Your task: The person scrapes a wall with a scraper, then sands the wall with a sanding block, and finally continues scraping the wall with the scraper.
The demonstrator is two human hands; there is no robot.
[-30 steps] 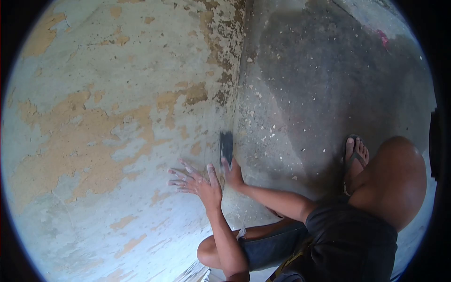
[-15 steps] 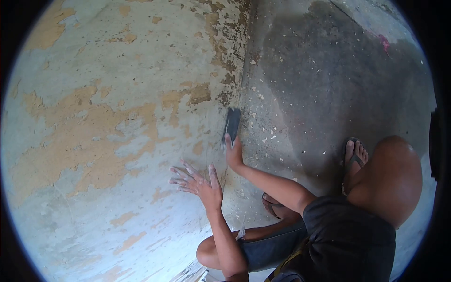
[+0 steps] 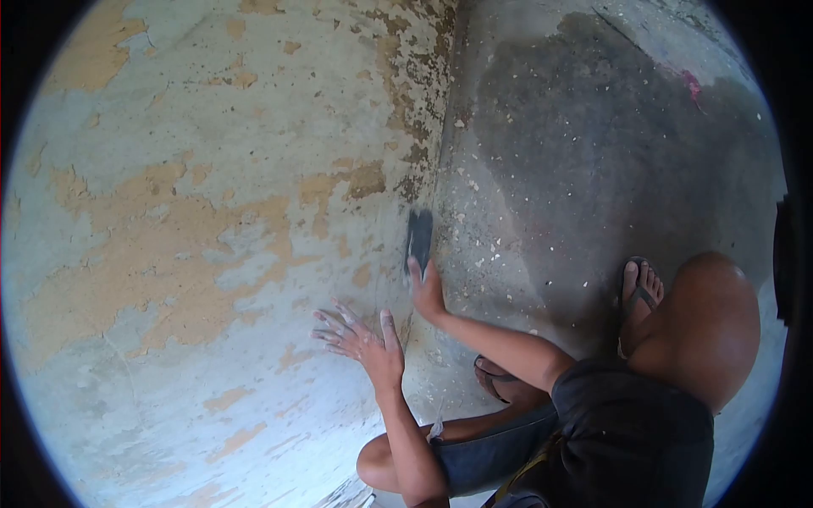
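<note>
My right hand [image 3: 430, 292] is closed around the near end of a dark grey, flat strip that looks like folded sandpaper [image 3: 419, 233]. The sandpaper lies along the lowest part of the peeling wall [image 3: 195, 127], right by the corner with the floor; its far end is a little blurred. My left hand [image 3: 366, 343] rests flat against the wall to the left of it, fingers spread and whitened with dust. Nothing is held in that hand.
The concrete floor [image 3: 584, 178] has a large dark patch and scattered pale flakes. A pinkish-red scrap [image 3: 692, 83] lies at the far right. My sandalled feet [image 3: 641, 284] and bent knees take up the lower right. Tan and brown patches show where wall paint has come off.
The whole view has shifted slightly, so wall and floor sit a little lower. The sandpaper and right hand have slid slightly nearer along the wall base. My left hand stays on the wall.
</note>
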